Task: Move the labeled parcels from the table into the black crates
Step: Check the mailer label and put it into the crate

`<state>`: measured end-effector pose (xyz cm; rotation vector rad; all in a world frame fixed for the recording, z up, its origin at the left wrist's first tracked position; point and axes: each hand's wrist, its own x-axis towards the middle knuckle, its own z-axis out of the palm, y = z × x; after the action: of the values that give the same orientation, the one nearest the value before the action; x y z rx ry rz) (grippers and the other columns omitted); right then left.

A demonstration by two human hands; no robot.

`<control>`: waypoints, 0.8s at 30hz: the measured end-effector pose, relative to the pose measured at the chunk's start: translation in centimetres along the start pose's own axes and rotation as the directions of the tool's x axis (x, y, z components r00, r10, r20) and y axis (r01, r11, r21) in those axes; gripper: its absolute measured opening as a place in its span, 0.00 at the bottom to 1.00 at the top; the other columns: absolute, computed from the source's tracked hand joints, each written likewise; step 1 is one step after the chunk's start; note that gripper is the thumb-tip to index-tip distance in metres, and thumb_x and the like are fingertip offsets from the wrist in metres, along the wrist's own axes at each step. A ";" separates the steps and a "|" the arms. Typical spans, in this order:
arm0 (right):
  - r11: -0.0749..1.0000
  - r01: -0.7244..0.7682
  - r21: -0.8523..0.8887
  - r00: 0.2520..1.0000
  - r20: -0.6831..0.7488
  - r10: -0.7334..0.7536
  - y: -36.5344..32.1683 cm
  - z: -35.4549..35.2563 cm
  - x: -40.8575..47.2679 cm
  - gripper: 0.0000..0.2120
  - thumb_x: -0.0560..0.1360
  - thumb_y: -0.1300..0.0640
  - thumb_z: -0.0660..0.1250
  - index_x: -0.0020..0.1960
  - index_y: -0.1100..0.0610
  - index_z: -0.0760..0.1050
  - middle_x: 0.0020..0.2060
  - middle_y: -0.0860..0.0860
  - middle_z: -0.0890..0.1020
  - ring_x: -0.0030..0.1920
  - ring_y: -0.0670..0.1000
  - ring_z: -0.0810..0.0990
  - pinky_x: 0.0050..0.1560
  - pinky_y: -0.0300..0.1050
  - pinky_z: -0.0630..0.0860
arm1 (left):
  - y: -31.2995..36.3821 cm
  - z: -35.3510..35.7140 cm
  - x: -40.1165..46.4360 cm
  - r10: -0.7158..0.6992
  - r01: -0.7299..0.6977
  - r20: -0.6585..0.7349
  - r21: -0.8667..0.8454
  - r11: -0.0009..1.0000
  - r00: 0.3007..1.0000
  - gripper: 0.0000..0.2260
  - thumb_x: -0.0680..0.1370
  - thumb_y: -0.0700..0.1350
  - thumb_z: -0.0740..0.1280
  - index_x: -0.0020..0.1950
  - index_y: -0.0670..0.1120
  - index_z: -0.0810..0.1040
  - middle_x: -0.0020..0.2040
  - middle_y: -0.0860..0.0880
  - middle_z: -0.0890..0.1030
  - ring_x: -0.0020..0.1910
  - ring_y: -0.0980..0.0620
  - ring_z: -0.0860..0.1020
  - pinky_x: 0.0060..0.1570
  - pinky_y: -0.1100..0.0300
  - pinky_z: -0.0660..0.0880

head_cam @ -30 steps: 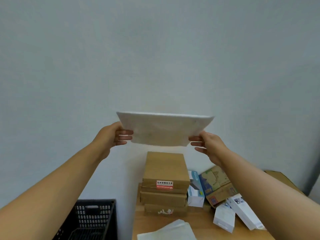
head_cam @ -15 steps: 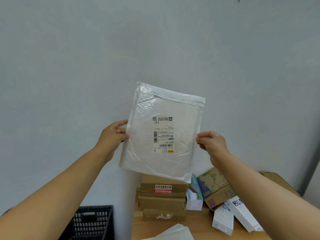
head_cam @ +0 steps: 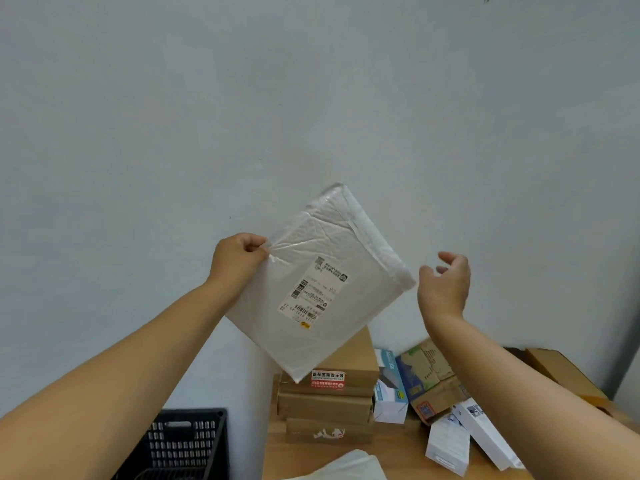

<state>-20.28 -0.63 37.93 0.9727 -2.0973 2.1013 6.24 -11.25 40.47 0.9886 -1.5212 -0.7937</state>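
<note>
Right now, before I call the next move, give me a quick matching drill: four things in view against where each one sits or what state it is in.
Things:
1. white padded mailer
2. right hand
3. black crate
4. stack of brown boxes

States or places:
A. on the wooden table, against the wall
B. held up in the air, tilted, label facing the camera
C. low at the left, beside the table
D. open, off the parcel

Pairs: 1-B, 2-D, 3-C, 4-A. The left hand alone pinches the mailer's upper left corner.
</note>
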 end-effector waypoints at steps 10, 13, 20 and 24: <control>0.512 0.778 -0.363 0.626 0.515 -0.586 -3.0 4.4 -2.3 0.22 0.76 0.52 0.64 0.69 0.53 0.68 0.66 0.49 0.73 0.69 0.52 0.64 0.68 0.47 0.52 | 2.4 4.2 -0.6 0.360 -0.465 0.296 0.577 0.671 0.885 0.11 0.77 0.41 0.62 0.51 0.49 0.83 0.50 0.52 0.83 0.52 0.51 0.78 0.46 0.60 0.71; 0.432 0.801 -0.414 0.596 0.606 -0.527 -2.8 5.3 -3.2 0.14 0.77 0.49 0.62 0.60 0.52 0.75 0.54 0.50 0.80 0.62 0.53 0.71 0.63 0.46 0.55 | 1.9 5.1 -1.1 0.469 -0.574 0.343 0.605 0.552 0.814 0.10 0.77 0.41 0.63 0.52 0.49 0.83 0.48 0.51 0.83 0.52 0.48 0.77 0.47 0.57 0.70; 0.817 0.477 -0.324 0.803 0.538 -0.256 -0.5 4.6 -3.5 0.06 0.77 0.51 0.62 0.45 0.51 0.74 0.39 0.48 0.79 0.44 0.53 0.77 0.54 0.50 0.71 | -1.6 3.1 -1.9 0.703 -0.535 0.167 0.773 0.341 0.691 0.34 0.67 0.36 0.71 0.72 0.43 0.65 0.72 0.40 0.66 0.73 0.40 0.58 0.74 0.48 0.51; 0.981 0.157 -0.115 0.863 0.500 -0.079 0.9 3.2 -3.2 0.06 0.75 0.53 0.65 0.45 0.55 0.76 0.40 0.51 0.80 0.43 0.54 0.79 0.49 0.54 0.78 | -4.5 1.8 -4.0 0.465 -0.245 -0.117 0.725 0.644 0.877 0.48 0.66 0.42 0.75 0.76 0.44 0.47 0.76 0.37 0.50 0.76 0.42 0.46 0.74 0.52 0.38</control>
<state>-16.74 -2.33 35.46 1.7152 -2.2809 1.7299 5.40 -9.64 34.49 1.2105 -1.6975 0.2666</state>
